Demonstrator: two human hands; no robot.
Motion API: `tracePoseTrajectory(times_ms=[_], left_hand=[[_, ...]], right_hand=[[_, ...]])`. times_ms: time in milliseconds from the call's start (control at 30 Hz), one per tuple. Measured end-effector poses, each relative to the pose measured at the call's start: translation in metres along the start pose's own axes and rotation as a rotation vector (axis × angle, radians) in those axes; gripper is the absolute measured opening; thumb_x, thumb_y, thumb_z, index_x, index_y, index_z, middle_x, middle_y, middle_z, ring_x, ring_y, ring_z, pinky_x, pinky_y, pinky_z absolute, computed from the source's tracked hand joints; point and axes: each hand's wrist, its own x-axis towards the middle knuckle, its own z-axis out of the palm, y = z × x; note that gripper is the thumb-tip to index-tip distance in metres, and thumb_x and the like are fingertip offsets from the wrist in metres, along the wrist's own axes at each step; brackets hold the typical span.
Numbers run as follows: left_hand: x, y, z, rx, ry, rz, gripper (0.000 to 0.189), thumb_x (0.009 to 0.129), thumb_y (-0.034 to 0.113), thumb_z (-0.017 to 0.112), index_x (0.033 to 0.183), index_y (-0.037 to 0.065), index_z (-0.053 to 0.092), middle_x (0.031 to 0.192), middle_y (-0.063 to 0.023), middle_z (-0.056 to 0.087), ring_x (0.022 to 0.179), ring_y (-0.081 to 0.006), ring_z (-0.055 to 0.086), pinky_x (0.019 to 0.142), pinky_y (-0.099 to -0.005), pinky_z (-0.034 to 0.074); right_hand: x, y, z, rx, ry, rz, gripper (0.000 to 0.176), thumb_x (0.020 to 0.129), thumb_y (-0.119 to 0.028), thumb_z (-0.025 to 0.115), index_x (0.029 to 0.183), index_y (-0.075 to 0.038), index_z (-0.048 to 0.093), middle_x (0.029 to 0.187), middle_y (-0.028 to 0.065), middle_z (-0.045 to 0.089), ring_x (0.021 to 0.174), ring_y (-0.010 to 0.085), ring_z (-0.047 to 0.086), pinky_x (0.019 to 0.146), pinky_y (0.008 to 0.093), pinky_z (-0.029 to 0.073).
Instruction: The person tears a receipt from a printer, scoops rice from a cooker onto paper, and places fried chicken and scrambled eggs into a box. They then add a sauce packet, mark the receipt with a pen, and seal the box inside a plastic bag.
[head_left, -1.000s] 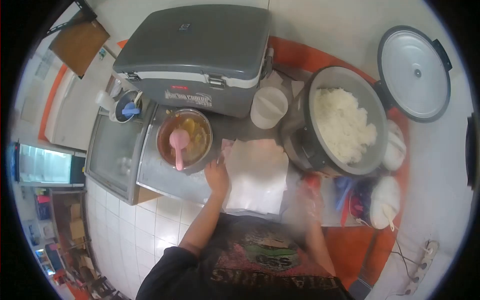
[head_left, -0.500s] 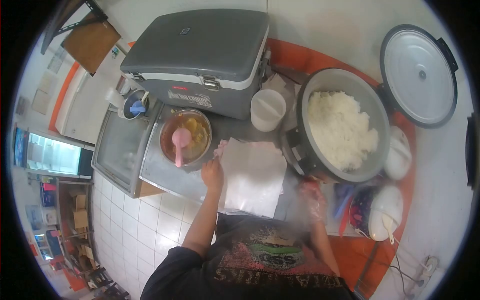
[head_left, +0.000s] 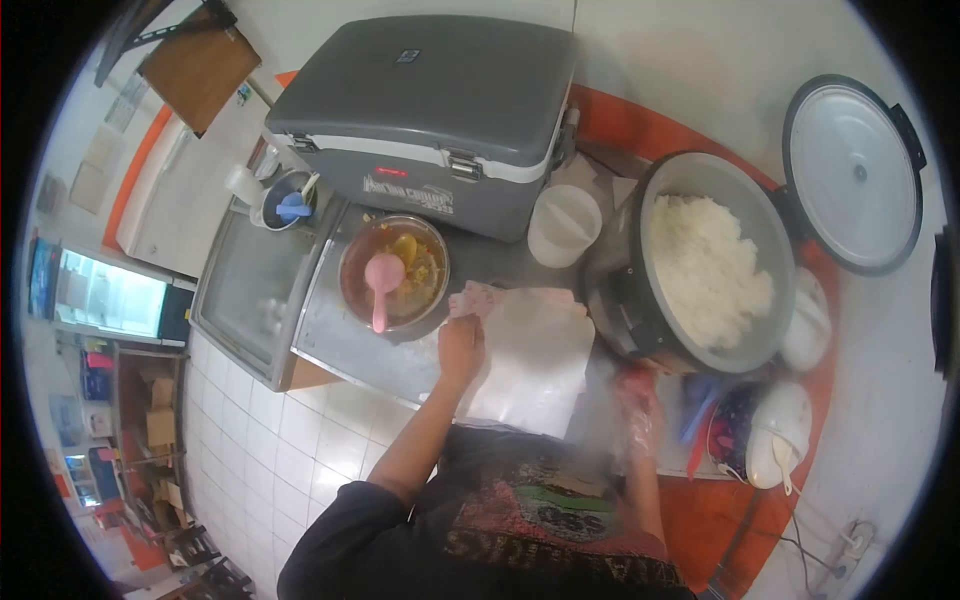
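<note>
A stack of white paper sheets (head_left: 535, 365) with pink-patterned sheets (head_left: 478, 298) showing at the top lies on the metal counter in front of me. My left hand (head_left: 461, 348) is bare and closed at the stack's upper left edge, its fingers curled on the paper. Inside a clear plastic glove, my right hand (head_left: 637, 405) is low beside the front of the rice cooker (head_left: 618, 305). Red colour shows around its fingertips; blur hides whether they hold anything. Left of the paper stands a steel bowl (head_left: 347, 290) with yellowish food and a pink ladle (head_left: 383, 280).
A large grey cooler box (head_left: 430, 95) stands at the back. Beside it is a white plastic container (head_left: 563, 228). White rice (head_left: 710, 270) fills the cooker, whose lid (head_left: 852, 170) is raised. A white-lidded container (head_left: 780, 435) with a spatula sits at the right.
The view has shifted, so most things sit further right. My left hand has moved slightly inward over the paper's edge. My gloved right hand stays near the cooker's front.
</note>
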Motion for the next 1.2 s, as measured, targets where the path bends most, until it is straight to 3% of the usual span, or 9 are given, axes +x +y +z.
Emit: tracePoseTrajectory(times_ms=[100, 300, 400, 600, 700, 767, 867, 1067, 1200], left_hand=[[-0.003, 0.019, 0.004, -0.091, 0.055, -0.227, 0.013, 0.075, 0.01, 0.069, 0.087, 0.008, 0.067, 0.094, -0.0128, 0.066, 0.084, -0.0392, 0.06, 0.076, -0.0494, 0.047], [-0.019, 0.025, -0.003, -0.162, -0.293, 0.141, 0.022, 0.078, 0.009, 0.065, 0.099, 0.006, 0.065, 0.1, -0.015, 0.068, 0.095, -0.037, 0.062, 0.079, -0.0462, 0.051], [-0.034, 0.026, 0.005, -0.2, -0.209, -0.083, 0.023, 0.081, 0.009, 0.063, 0.103, 0.004, 0.063, 0.095, -0.0184, 0.068, 0.095, -0.0373, 0.064, 0.079, -0.047, 0.051], [-0.012, 0.013, -0.021, -0.098, -0.419, -0.397, 0.027, 0.087, 0.016, 0.064, 0.104, -0.004, 0.062, 0.092, -0.0284, 0.066, 0.091, -0.0403, 0.064, 0.081, -0.0478, 0.051], [0.013, -0.002, -0.077, -0.372, -0.185, -0.242, 0.03, 0.086, 0.019, 0.064, 0.104, -0.005, 0.063, 0.086, -0.0248, 0.068, 0.083, -0.0368, 0.067, 0.078, -0.0455, 0.052], [0.026, -0.034, -0.11, -0.254, -0.047, -0.42, 0.029, 0.083, 0.02, 0.065, 0.098, -0.004, 0.067, 0.082, -0.0161, 0.069, 0.075, -0.0272, 0.065, 0.074, -0.0419, 0.051], [0.063, -0.094, -0.182, -0.567, -0.095, -0.685, 0.024, 0.077, 0.021, 0.066, 0.088, 0.001, 0.071, 0.074, -0.0024, 0.065, 0.069, -0.0134, 0.058, 0.062, -0.0298, 0.045], [0.078, -0.249, -0.156, -0.431, 0.118, -0.653, 0.038, 0.074, 0.017, 0.069, 0.105, -0.006, 0.064, 0.087, -0.0142, 0.069, 0.079, -0.0251, 0.066, 0.07, -0.0373, 0.052], [0.072, -0.282, -0.136, 0.11, 0.11, -0.625, 0.048, 0.076, 0.018, 0.074, 0.114, -0.007, 0.059, 0.111, -0.027, 0.064, 0.105, -0.0407, 0.062, 0.088, -0.0429, 0.05]], right_hand=[[0.0, 0.005, -0.003, 0.037, -0.001, -0.004, 0.023, 0.088, -0.017, 0.073, 0.108, -0.005, 0.067, 0.095, 0.0056, 0.068, 0.073, 0.0124, 0.062, 0.065, 0.0256, 0.052], [0.003, 0.012, -0.008, 0.108, -0.033, -0.048, 0.026, 0.088, -0.017, 0.074, 0.11, -0.006, 0.066, 0.1, 0.0061, 0.069, 0.075, 0.0128, 0.063, 0.065, 0.0255, 0.052], [0.004, 0.013, -0.009, 0.093, -0.013, 0.012, 0.026, 0.088, -0.016, 0.074, 0.11, -0.006, 0.066, 0.105, 0.0061, 0.068, 0.079, 0.013, 0.064, 0.065, 0.0253, 0.052], [-0.005, 0.009, -0.004, 0.034, -0.033, 0.007, 0.028, 0.089, -0.014, 0.072, 0.114, -0.006, 0.065, 0.114, 0.0076, 0.067, 0.088, 0.0143, 0.065, 0.07, 0.027, 0.055], [-0.01, 0.015, -0.003, 0.035, -0.005, 0.021, 0.027, 0.09, -0.013, 0.071, 0.115, -0.005, 0.064, 0.114, 0.008, 0.066, 0.089, 0.0144, 0.064, 0.071, 0.0275, 0.055], [-0.013, 0.017, -0.003, 0.051, 0.021, 0.029, 0.027, 0.09, -0.012, 0.069, 0.115, -0.004, 0.063, 0.113, 0.008, 0.066, 0.089, 0.0144, 0.064, 0.071, 0.0276, 0.055], [-0.018, 0.018, 0.0, 0.072, 0.035, 0.049, 0.026, 0.091, -0.01, 0.067, 0.115, -0.003, 0.063, 0.112, 0.008, 0.065, 0.088, 0.0149, 0.063, 0.072, 0.0279, 0.055], [-0.036, 0.019, 0.004, 0.12, 0.024, 0.073, 0.029, 0.09, -0.009, 0.068, 0.117, -0.003, 0.062, 0.111, 0.008, 0.065, 0.087, 0.0154, 0.064, 0.072, 0.0283, 0.056], [-0.047, 0.009, 0.005, 0.008, 0.094, 0.114, 0.028, 0.088, -0.009, 0.068, 0.115, -0.003, 0.064, 0.109, 0.0088, 0.065, 0.088, 0.0156, 0.064, 0.072, 0.0288, 0.056]])
